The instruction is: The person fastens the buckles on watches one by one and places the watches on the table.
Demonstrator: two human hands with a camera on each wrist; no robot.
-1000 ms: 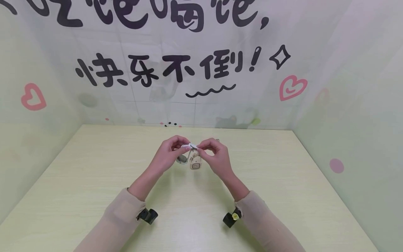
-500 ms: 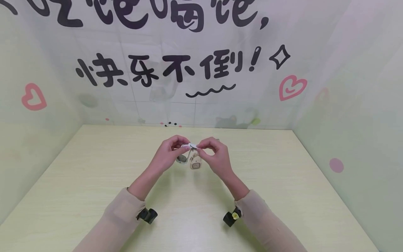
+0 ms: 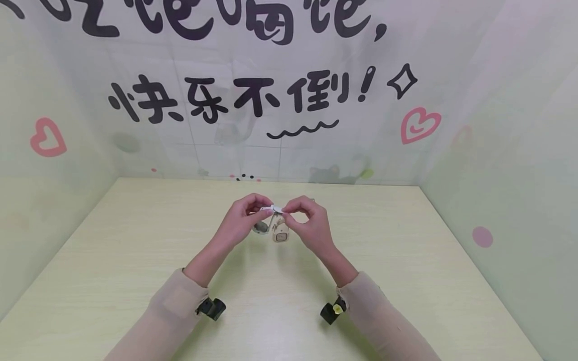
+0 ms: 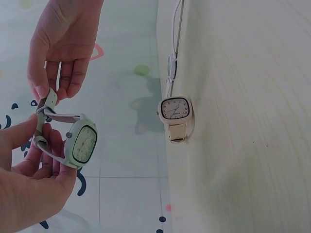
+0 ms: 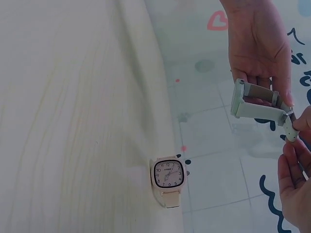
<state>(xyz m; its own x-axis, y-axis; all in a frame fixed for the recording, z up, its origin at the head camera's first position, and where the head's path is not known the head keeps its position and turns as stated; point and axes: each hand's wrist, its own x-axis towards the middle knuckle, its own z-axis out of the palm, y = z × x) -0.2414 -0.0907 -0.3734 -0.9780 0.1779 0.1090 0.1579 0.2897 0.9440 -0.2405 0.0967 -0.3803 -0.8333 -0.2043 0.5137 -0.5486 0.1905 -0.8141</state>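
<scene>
A pale green wristwatch [image 4: 83, 144] hangs between my two hands, its strap bent into a loop and its dial facing outward. My left hand [image 3: 241, 220] grips the strap near the buckle, with the watch lying against its fingers in the left wrist view. My right hand [image 3: 311, 225] pinches the free strap end [image 5: 290, 131] between thumb and finger. The strap end passes through at the buckle, where fingertips of both hands meet. Beneath the hands, a cream wristwatch [image 3: 281, 234] rests on the table, dial up.
Farther right along the table's back edge lies another watch [image 4: 172, 66] with a slim white strap, mostly hidden behind my right hand in the head view. The pale wooden table [image 3: 271, 311] meets a printed cloth wall [image 3: 203, 160] at the back and sides.
The hands and the green watch hold almost the same place; only tiny shifts of the fingers and the view show.
</scene>
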